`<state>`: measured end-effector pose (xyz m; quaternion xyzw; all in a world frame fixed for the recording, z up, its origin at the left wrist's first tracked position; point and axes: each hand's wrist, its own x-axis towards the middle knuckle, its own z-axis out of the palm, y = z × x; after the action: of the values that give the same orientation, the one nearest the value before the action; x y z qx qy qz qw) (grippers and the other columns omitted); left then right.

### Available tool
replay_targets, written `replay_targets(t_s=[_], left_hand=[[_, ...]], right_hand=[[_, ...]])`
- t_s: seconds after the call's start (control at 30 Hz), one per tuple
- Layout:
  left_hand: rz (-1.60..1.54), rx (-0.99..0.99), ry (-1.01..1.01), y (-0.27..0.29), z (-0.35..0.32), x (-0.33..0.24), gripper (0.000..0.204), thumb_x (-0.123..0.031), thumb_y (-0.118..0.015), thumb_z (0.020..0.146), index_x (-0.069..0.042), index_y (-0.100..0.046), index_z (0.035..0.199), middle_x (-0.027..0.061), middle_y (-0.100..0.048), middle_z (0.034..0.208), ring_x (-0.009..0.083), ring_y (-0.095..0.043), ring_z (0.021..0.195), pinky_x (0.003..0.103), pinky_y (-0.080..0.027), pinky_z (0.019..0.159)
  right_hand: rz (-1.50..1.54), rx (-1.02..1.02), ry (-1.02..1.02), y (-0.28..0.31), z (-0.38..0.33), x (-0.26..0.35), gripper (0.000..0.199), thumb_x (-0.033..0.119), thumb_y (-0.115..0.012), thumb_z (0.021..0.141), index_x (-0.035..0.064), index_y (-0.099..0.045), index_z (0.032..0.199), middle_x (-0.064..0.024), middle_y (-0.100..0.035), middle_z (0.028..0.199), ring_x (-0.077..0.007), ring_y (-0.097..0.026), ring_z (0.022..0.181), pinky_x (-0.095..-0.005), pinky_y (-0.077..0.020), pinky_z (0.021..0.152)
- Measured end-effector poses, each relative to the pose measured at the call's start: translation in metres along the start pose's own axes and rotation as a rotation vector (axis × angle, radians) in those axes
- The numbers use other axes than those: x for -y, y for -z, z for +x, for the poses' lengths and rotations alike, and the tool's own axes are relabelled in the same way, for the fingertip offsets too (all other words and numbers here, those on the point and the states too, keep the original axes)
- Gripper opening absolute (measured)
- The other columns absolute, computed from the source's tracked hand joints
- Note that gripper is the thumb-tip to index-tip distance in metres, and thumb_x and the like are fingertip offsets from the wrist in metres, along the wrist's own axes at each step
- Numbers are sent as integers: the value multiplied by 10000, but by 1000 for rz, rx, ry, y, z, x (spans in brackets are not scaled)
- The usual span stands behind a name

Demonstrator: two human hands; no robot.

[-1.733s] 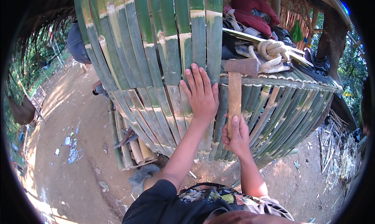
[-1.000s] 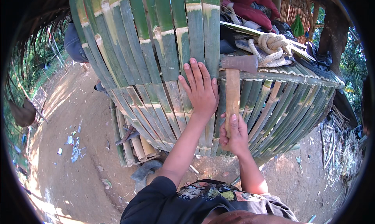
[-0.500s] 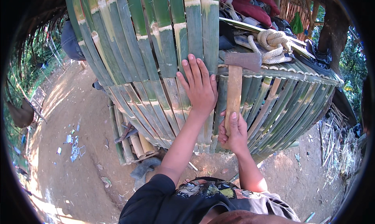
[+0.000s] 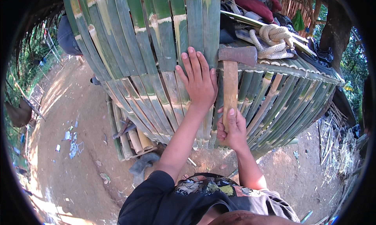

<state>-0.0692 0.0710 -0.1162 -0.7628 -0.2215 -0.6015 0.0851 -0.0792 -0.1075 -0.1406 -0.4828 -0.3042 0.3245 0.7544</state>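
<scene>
My left hand [image 4: 199, 86] lies flat on a panel of green split-bamboo slats [image 4: 133, 52], its fingers stretched out and slightly spread. In my right hand [image 4: 234, 131] is the wooden handle of an axe [image 4: 230, 84], gripped near its lower end. The axe stands with its dark, rusty head at the top, beside the right edge of the panel. Its head overlaps the rim of a bamboo-slat platform [image 4: 270, 103]; whether it touches there I cannot tell.
Thick knotted rope [image 4: 274, 40] and a red cloth bundle [image 4: 254, 5] lie on the platform at the far right. Bamboo poles [image 4: 135, 140] rest on the dirt floor [image 4: 78, 162], lower left. Beyond the panel's left side, part of another person [image 4: 68, 37] shows. Dry shavings [image 4: 338, 150] are heaped at right.
The axe has shifted slightly left and away from me, its head now nearer the panel's edge. My left hand stays flat on the slats. The whole view has shifted a little.
</scene>
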Motion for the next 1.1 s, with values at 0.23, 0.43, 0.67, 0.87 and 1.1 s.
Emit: replay_targets(t_s=[0.23,0.43,0.67,0.87,1.1], left_hand=[[0,11,3,0,0,1,639,-257,-434,1062,76,-282,1586,268,-208,1687,452,-164,1572,622,-45,1244],[-220,-87,3,6,-8,7,733,-267,-464,1055,120,-156,1597,345,-150,1669,501,-122,1563,614,-40,1244],[-129,58,81,15,-11,-3,774,-296,-470,1058,141,-117,1591,356,-50,1676,521,-8,1564,623,-29,1241],[-50,74,56,11,-12,-2,793,-329,-466,1064,137,-104,1593,354,-24,1679,534,14,1558,625,-12,1241],[-258,-19,152,30,-13,2,844,-330,-494,1049,122,-45,1604,344,-10,1685,486,-8,1577,608,-52,1248]], right_hand=[[-26,-36,17,-2,-2,4,469,478,-399,1119,32,-517,1205,-37,-472,688,-87,-400,467,-258,-351,429],[-33,-88,67,14,-28,-19,466,478,-406,1118,33,-511,1209,-37,-463,685,-96,-399,475,-265,-352,444],[-10,-170,16,33,-53,-35,445,465,-436,1113,35,-507,1202,-33,-454,688,-95,-401,478,-262,-342,444],[-29,-195,-7,34,-57,-39,445,467,-447,1109,36,-510,1197,-37,-462,691,-97,-401,474,-258,-338,436],[-60,-161,-23,27,-61,-39,439,464,-442,1111,38,-514,1193,-38,-472,685,-100,-409,463,-264,-346,424]])
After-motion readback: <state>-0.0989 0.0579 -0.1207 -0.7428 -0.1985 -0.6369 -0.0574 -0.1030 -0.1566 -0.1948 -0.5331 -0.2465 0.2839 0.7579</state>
